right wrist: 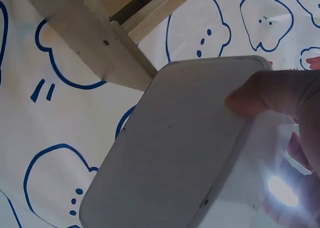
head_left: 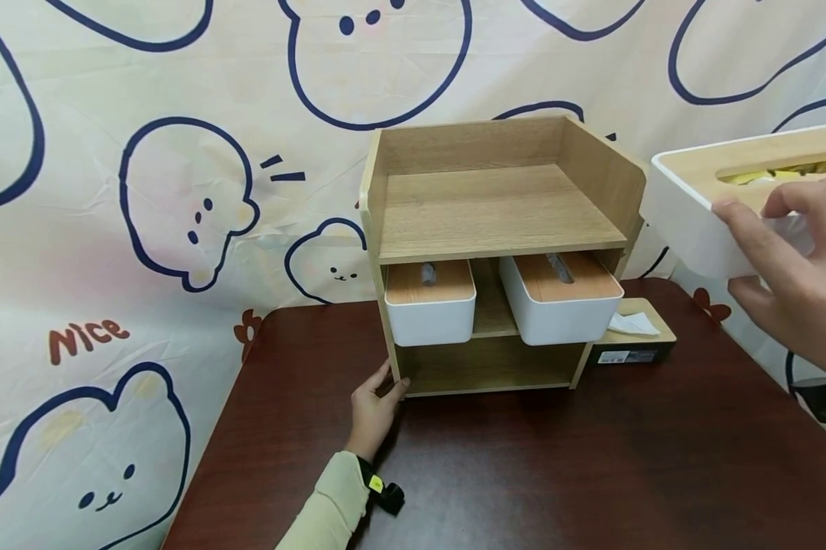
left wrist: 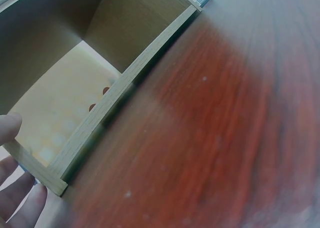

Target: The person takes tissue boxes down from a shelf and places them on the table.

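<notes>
A light wooden desktop shelf (head_left: 502, 210) stands on the dark table. My left hand (head_left: 373, 409) grips the lower front edge of its left side panel, thumb inside and fingers outside in the left wrist view. At the right, raised beside the shelf's top, my right hand (head_left: 801, 267) holds a white tissue box (head_left: 694, 221) with a wooden lid. Yellow packets show through the lid's slot. The right wrist view has the box's plain underside (right wrist: 165, 143) and the thumb against it. Two smaller white boxes with wooden lids, left (head_left: 429, 322) and right (head_left: 567, 319), stick out of the middle level.
Right of the shelf sits a low tissue box (head_left: 634, 336) with a white tissue out. The reddish-brown table (head_left: 523, 473) extends toward me. Behind hangs a cartoon-printed cloth (head_left: 199, 206). A dark cylindrical object (head_left: 821, 401) lies past the table's right edge.
</notes>
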Demonstrator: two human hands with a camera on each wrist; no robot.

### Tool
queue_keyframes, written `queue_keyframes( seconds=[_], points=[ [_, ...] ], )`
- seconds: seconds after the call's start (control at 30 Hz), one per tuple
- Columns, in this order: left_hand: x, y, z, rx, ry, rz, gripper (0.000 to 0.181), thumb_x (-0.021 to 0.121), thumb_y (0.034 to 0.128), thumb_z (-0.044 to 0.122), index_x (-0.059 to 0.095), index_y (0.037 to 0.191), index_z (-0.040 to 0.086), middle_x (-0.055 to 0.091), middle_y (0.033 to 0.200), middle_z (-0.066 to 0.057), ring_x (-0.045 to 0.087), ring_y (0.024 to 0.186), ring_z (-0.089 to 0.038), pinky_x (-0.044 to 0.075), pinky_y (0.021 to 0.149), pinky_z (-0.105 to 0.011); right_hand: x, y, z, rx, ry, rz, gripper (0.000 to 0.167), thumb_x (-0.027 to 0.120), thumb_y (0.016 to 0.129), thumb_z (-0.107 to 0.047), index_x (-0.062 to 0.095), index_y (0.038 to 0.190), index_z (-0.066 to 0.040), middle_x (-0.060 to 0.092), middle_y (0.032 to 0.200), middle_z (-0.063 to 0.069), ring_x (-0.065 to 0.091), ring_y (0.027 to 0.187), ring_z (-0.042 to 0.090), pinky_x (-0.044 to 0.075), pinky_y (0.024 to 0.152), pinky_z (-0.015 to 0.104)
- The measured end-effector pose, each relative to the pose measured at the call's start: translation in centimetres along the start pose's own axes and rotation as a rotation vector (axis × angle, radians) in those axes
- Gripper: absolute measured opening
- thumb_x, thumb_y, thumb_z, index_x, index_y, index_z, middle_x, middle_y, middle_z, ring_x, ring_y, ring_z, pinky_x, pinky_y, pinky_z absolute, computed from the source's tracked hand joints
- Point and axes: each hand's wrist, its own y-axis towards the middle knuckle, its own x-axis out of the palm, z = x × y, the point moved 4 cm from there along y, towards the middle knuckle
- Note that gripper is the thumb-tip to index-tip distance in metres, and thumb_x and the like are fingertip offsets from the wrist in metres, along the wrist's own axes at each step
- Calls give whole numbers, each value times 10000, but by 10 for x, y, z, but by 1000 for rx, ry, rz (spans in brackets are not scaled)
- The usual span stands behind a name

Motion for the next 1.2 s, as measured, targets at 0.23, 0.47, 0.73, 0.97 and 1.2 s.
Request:
queue_keyframes(
  seconds=[0.23, 0.47, 0.73, 0.97, 1.2],
  points=[
    [0, 1, -1, -15, -15, -2, 509, 728, 885, 76, 557, 1364, 53, 608, 1275, -146, 632, 1070, -279, 560, 730, -282, 2, -1, 3, -3, 44, -7, 522, 457, 887, -303, 492, 1273, 46, 411, 960, 389, 391, 856, 534, 385, 594, 580],
    [-7, -1, 2, -5, 13, 18, 507, 733, 883, 83, 562, 1359, 63, 606, 1284, -120, 621, 1097, -245, 557, 730, -276, 6, -7, 0, -3, 30, 4, 769, 719, 485, 3, 476, 1210, 82, 418, 1021, 397, 397, 916, 567, 360, 682, 624],
    [-3, 7, -14, -14, 4, 13, 518, 754, 876, 158, 575, 1361, 133, 640, 1236, -93, 607, 1116, -215, 551, 754, -281, 8, -15, -1, 38, -74, -3, 937, 839, 325, 115, 440, 1173, 121, 453, 1134, 387, 426, 1006, 552, 405, 792, 637],
    [2, 9, -25, -40, 9, 9, 535, 747, 883, 162, 553, 1380, 134, 612, 1282, -97, 630, 1076, -226, 554, 723, -263, 10, -18, 2, 46, -50, 25, 810, 780, 409, 93, 447, 1147, 128, 466, 1106, 385, 431, 994, 565, 380, 776, 643],
    [1, 0, 3, -15, 36, 1, 503, 725, 894, 108, 559, 1366, 67, 568, 1332, -139, 594, 1137, -277, 552, 726, -258, 11, -25, 6, 50, -66, 2, 746, 750, 460, 81, 445, 1139, 140, 470, 1111, 390, 436, 990, 568, 387, 784, 642]
  ],
)
